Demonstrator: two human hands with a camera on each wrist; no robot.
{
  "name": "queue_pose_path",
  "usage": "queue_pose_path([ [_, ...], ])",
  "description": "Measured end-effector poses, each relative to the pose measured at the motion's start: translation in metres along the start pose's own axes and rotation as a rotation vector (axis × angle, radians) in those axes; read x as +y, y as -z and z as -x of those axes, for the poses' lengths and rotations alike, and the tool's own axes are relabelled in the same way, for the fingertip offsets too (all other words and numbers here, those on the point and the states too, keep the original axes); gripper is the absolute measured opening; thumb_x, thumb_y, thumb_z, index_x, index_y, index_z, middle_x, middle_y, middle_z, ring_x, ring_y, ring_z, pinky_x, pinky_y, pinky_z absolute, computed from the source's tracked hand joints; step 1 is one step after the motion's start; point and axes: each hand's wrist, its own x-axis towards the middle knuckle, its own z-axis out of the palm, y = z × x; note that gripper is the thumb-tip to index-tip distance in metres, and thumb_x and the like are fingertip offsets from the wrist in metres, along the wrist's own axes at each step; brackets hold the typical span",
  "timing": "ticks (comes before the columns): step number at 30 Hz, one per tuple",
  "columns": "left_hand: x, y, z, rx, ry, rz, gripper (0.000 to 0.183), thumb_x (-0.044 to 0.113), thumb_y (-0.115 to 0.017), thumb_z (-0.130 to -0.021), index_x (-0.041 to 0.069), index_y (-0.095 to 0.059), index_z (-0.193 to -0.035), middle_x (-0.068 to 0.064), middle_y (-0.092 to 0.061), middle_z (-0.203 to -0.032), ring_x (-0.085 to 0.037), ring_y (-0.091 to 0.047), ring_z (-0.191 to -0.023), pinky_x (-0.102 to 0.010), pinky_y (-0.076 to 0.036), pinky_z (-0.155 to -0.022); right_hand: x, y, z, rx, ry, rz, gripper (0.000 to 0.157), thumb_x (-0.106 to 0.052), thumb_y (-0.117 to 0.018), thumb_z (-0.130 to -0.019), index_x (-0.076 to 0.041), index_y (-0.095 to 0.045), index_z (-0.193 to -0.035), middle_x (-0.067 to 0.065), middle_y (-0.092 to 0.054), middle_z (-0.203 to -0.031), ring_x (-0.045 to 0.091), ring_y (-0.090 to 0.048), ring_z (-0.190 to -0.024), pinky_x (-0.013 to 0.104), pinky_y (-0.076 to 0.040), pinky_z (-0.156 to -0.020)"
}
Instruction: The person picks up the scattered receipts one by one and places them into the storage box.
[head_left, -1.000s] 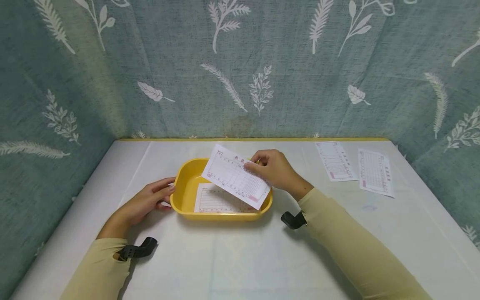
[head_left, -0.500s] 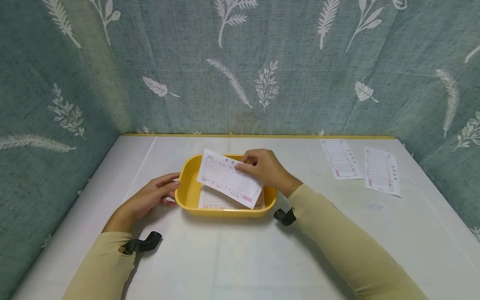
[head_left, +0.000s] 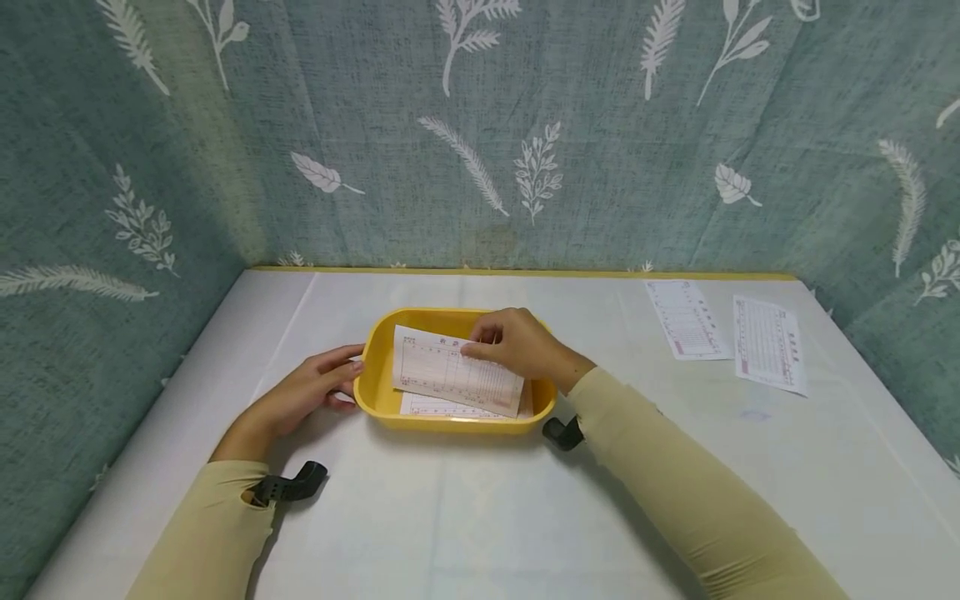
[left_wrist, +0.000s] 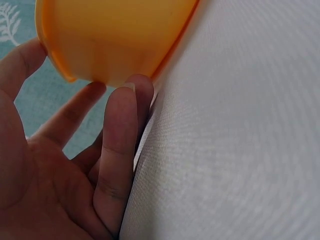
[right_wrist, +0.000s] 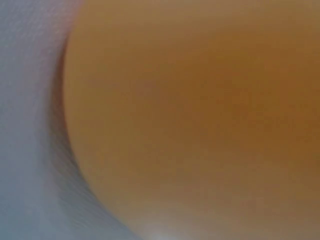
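Observation:
A yellow plastic basin (head_left: 450,425) stands on the white-covered table. My left hand (head_left: 307,390) touches its left end with the fingertips; the left wrist view shows fairly straight fingers against the basin wall (left_wrist: 120,40). Inside the basin, my right hand (head_left: 528,346) pinches the top edge of a printed receipt slip (head_left: 427,362) between thumb and fingers. The slip is tilted, its lower edge over another printed slip (head_left: 435,407) lying on the basin floor. Only the blurred basin wall (right_wrist: 200,110) fills the right wrist view; that hand is hidden there.
Two more printed slips, a left one (head_left: 686,321) and a right one (head_left: 770,346), lie flat at the table's back right. A leaf-patterned green cloth (head_left: 480,167) stands along the back and sides. Black cameras sit on both wrists.
My right hand has brought the pinched receipt slip left and lower, down into the basin above the other slip. The left hand stays at the basin's left end. The head view has shifted slightly.

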Motion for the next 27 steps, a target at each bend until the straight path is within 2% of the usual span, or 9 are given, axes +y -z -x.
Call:
queue_pose_path([
  [7, 0.0014, -0.0016, -0.0013, 0.006, 0.008, -0.01, 0.063, 0.036, -0.052, -0.104, 0.004, -0.032, -0.155, -0.014, -0.065, -0.118, -0.009, -0.067, -0.083, -0.026, -0.061, -0.076, 0.0011, -0.0033, 0.0026, 0.025, 0.018, 0.101, 0.017, -0.033, -0.067, -0.096, -0.021, -0.071, -0.086, -0.006, -0.066, -0.076, 0.013, -0.052, -0.065, 0.026, -0.044, -0.06],
  [12, 0.0022, -0.0017, 0.0003, 0.007, 0.021, -0.02, 0.064, 0.036, -0.051, -0.104, 0.005, -0.031, -0.156, -0.01, -0.066, -0.112, -0.009, -0.066, -0.083, -0.026, -0.06, -0.076, 0.0018, -0.0049, 0.003, 0.047, 0.011, 0.106, 0.016, -0.026, -0.06, -0.1, -0.019, -0.068, -0.087, -0.003, -0.056, -0.068, 0.012, -0.042, -0.058, 0.025, -0.036, -0.057],
  [15, 0.0025, -0.002, 0.0012, 0.003, 0.027, -0.015, 0.064, 0.036, -0.051, -0.104, 0.005, -0.031, -0.156, -0.008, -0.066, -0.111, -0.009, -0.066, -0.083, -0.026, -0.06, -0.077, 0.0022, -0.0053, 0.0039, 0.041, 0.022, 0.11, 0.014, -0.014, -0.056, -0.095, -0.015, -0.067, -0.086, -0.001, -0.051, -0.067, 0.011, -0.035, -0.055, 0.025, -0.031, -0.057],
  [18, 0.0029, -0.0019, 0.0019, 0.006, 0.027, -0.009, 0.064, 0.035, -0.051, -0.104, 0.004, -0.031, -0.156, -0.005, -0.066, -0.108, -0.008, -0.065, -0.083, -0.025, -0.06, -0.076, 0.0024, -0.0054, 0.0039, 0.045, 0.05, 0.137, 0.014, -0.007, -0.055, -0.089, -0.013, -0.067, -0.087, -0.001, -0.055, -0.071, 0.011, -0.033, -0.056, 0.025, -0.029, -0.057],
  [23, 0.0032, -0.001, 0.0024, 0.009, 0.017, 0.003, 0.062, 0.033, -0.051, -0.105, 0.003, -0.031, -0.156, 0.0, -0.065, -0.102, -0.007, -0.065, -0.082, -0.025, -0.06, -0.076, 0.0021, -0.0058, 0.0031, 0.049, 0.057, 0.182, 0.018, -0.007, -0.058, -0.092, -0.011, -0.073, -0.101, 0.001, -0.071, -0.094, 0.011, -0.049, -0.066, 0.025, -0.043, -0.065],
  [27, 0.0035, -0.0007, 0.0025, 0.003, 0.02, 0.003, 0.063, 0.032, -0.051, -0.105, 0.002, -0.03, -0.156, 0.001, -0.065, -0.102, -0.007, -0.065, -0.082, -0.025, -0.06, -0.076, 0.0016, -0.0064, 0.0027, 0.028, 0.032, 0.217, 0.022, -0.011, -0.061, -0.096, -0.011, -0.072, -0.115, 0.002, -0.073, -0.108, 0.013, -0.06, -0.08, 0.026, -0.053, -0.075],
])
